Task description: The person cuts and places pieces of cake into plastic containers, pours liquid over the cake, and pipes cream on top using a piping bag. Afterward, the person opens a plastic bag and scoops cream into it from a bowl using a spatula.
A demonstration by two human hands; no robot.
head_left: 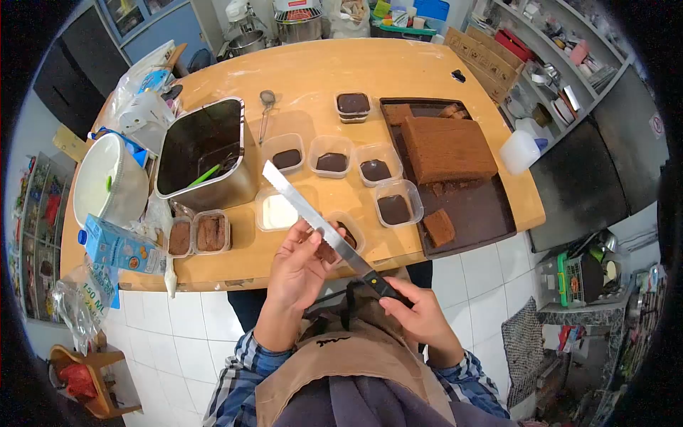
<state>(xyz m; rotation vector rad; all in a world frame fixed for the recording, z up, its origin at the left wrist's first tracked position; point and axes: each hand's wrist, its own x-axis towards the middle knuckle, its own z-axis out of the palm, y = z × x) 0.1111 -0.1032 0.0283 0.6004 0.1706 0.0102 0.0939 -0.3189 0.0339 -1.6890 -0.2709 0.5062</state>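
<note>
My right hand [420, 313] is closed around the black handle of a long serrated knife [306, 210], its blade slanting up to the left. My left hand [295, 267] is up against the blade's middle, fingers curled; a brownish patch shows between them, partly hidden by the blade. Behind the blade stands a plastic cup [350, 226] with something dark inside. Left of it is a cup with white cream [279, 212]. Several clear cups with dark chocolate bottoms, such as one cup [393, 208], stand beyond. A chocolate cake block [448, 149] and a small cake piece [440, 227] lie on a dark tray [473, 213].
At left are a deep metal pan [245, 156] with chocolate and a green spatula, a white bucket [107, 192], a blue carton [121, 245] and two cake-filled cups [212, 233]. A filled cup [353, 107] and a small strainer [266, 107] stand farther back. A white jug [523, 149] is at right.
</note>
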